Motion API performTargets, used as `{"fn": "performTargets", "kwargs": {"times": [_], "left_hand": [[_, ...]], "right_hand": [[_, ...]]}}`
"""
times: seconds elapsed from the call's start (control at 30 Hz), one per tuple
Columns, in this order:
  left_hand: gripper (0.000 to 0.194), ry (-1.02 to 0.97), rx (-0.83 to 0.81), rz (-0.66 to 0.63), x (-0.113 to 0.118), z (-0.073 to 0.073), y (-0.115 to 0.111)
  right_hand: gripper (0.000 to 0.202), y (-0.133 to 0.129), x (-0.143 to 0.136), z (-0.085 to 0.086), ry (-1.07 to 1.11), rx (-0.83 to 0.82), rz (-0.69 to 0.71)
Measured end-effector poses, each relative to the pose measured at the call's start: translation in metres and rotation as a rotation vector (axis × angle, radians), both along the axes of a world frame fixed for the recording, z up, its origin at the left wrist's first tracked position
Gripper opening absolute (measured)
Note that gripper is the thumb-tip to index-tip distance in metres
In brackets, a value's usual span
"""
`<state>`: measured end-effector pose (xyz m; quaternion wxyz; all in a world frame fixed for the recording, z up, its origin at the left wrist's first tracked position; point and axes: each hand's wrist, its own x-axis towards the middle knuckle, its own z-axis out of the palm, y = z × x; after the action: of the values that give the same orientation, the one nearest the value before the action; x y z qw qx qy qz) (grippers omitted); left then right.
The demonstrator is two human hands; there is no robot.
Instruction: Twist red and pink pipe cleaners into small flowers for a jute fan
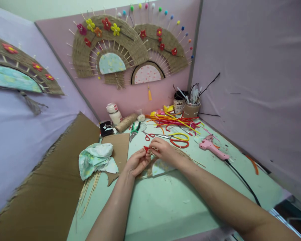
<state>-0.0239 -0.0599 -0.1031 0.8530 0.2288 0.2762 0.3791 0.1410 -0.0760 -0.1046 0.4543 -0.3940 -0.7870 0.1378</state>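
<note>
Between my two hands, over the middle of the table, is a small red pipe-cleaner flower (146, 149). My left hand (138, 162) pinches it between thumb and fingertips, palm turned up. From the right, my right hand (163, 150) comes in with closed fingers pressed against the flower's right side; its fingertips are partly hidden. Under both hands lies a twine-wrapped fan with a pale blue-green cloth panel (162, 167), largely covered by them. Just beyond my right hand are scissors with yellow and red handles (179, 139).
Red and yellow pipe cleaners (175, 122) are heaped at the back. A pink glue gun (213, 149) with a black cable lies right. Left are crumpled cloth (97, 159), cardboard (121, 147), and thin sticks (90, 190). Green-handled pliers (134, 130), a twine roll (126, 123) and a white bottle (114, 113) stand behind.
</note>
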Motion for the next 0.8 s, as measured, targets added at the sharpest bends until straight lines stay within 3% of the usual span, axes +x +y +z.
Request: {"fn": "performTargets", "kwargs": {"times": [0.17,0.27,0.57,0.8], "left_hand": [[0.022,0.177,0.274,0.070,-0.0014,-0.0012,0.0004],[0.024,0.240,0.381,0.055,-0.0008,-0.0030,0.0002],[0.024,0.245,0.408,0.045,0.0027,-0.0035,-0.0014],[0.020,0.185,0.280,0.050,0.0027,0.0003,-0.0023]], "right_hand": [[0.017,0.0033,-0.0026,0.0024,0.522,-0.750,0.081],[0.017,0.0044,-0.0031,0.0028,0.726,-0.964,0.147],[0.025,0.0064,0.0026,-0.0009,0.800,-1.044,0.338],[0.030,0.0040,-0.0022,-0.0018,0.710,-0.935,0.232]]}}
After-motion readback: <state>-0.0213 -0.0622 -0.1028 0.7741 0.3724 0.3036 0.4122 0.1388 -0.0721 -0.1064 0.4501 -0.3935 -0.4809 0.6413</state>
